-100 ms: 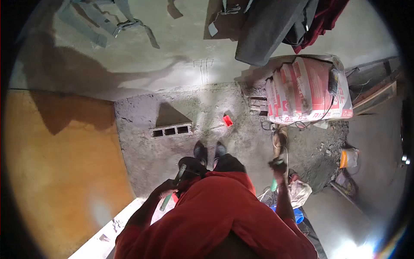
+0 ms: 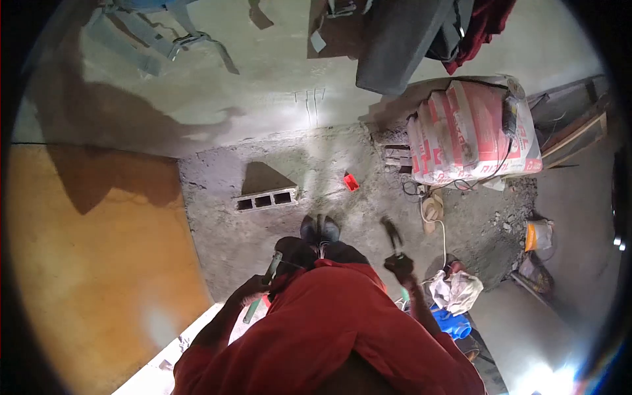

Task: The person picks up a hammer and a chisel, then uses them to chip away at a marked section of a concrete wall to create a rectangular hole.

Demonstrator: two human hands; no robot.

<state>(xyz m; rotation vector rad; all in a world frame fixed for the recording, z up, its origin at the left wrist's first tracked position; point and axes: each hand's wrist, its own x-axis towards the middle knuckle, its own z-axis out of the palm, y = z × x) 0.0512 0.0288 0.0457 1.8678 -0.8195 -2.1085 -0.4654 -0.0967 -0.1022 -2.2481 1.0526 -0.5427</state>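
My left hand point(image 2: 255, 288) is closed around a long green-grey tool point(image 2: 271, 268) at my left side, held against a dark object by my hip. To the right of my body, my right hand point(image 2: 400, 265) grips a dark hand tool point(image 2: 393, 236) that points away from me; its exact kind is blurred. Ahead of my shoes point(image 2: 320, 229) on the rough floor lie a hollow concrete block point(image 2: 266, 199) and a small red box point(image 2: 351, 182), neither touched by my hands.
Red and white sacks point(image 2: 474, 135) are stacked at the right by the wall, with a cable across them. An orange-brown board point(image 2: 99, 263) covers the left. A whitish bag point(image 2: 455, 291) and a blue container point(image 2: 453, 322) are at the lower right. Clothes point(image 2: 408, 49) hang above.
My right hand has moved left and slightly down, and its tool now points upward in view. My shoes are closer together. The left hand has barely moved.
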